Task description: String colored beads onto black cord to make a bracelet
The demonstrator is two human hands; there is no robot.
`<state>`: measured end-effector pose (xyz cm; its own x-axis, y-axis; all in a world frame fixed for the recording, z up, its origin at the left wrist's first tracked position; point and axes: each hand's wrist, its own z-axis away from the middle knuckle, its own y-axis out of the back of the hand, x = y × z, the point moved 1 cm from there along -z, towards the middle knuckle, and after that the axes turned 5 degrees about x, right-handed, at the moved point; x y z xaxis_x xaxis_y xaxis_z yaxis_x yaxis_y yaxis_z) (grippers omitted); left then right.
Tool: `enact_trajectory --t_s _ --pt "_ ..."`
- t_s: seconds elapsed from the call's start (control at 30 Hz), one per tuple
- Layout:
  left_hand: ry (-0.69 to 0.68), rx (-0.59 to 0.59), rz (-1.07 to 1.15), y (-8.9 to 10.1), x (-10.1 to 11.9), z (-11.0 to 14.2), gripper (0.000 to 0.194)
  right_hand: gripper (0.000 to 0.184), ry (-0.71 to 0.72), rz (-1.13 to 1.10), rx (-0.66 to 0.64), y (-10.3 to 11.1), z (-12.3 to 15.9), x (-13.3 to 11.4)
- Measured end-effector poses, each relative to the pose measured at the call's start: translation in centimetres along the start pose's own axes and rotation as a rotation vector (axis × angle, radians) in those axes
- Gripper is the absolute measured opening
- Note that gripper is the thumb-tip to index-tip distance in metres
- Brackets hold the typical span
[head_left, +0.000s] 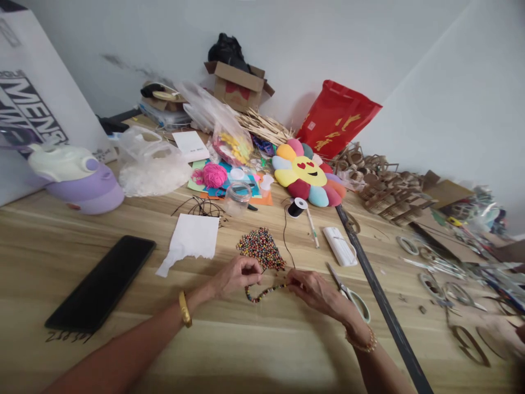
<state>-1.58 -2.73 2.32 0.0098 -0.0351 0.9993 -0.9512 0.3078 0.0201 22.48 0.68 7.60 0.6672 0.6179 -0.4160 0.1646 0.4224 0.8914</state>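
The string (257, 300) of little beads lies low over the table (197, 350), between the left hand (235, 276) and the right hand (315, 290). It makes a bent line, like a hook, and its long part runs from side to side, going up a bit to the right. The right hand is nearer: its fingers are pinched together on the right end of the string. The left hand has its thumb and first finger curled toward each other, just above the round bend. The tips look very near each other, but I cannot tell if they pinch the string. A pile (262, 249) of beads of many colors sits just past both hands, in the middle. Black thread (285, 235) winds from the spool (297, 207) down close to the right fingertips. The scissors (348, 291) lie beside the right hand, on its outer side, with the blades pointing away from the person.
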Motion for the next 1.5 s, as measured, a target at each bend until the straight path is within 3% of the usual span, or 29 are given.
enact_trajectory --t_s 0.23,0.37,0.6,1.07,1.27,1.5 --pt "0.002 -0.009 -0.02 -0.2 -0.3 -0.1 0.015 0.015 0.007 0.139 0.035 -0.6 -0.1 0.8" --pt "0.016 0.002 -0.043 -0.2 0.1 -0.2 0.014 0.013 0.083 0.102 0.052 -0.9 -1.6 0.3" --pt "0.042 0.004 -0.08 -0.1 0.3 -0.1 0.014 0.012 0.09 0.067 0.077 -0.6 -3.4 -0.6" --pt "0.053 0.016 -0.111 -0.2 0.4 -0.1 0.019 0.021 0.179 0.133 0.102 0.4 -2.8 0.0" --pt "0.143 0.009 -0.1 -0.3 0.8 -0.2 0.023 0.022 0.254 0.178 0.124 0.9 -2.9 -0.3" --pt "0.282 0.044 0.078 -0.9 0.3 -0.8 0.039 0.018 0.4 0.041 0.15 1.2 -3.5 -1.6"
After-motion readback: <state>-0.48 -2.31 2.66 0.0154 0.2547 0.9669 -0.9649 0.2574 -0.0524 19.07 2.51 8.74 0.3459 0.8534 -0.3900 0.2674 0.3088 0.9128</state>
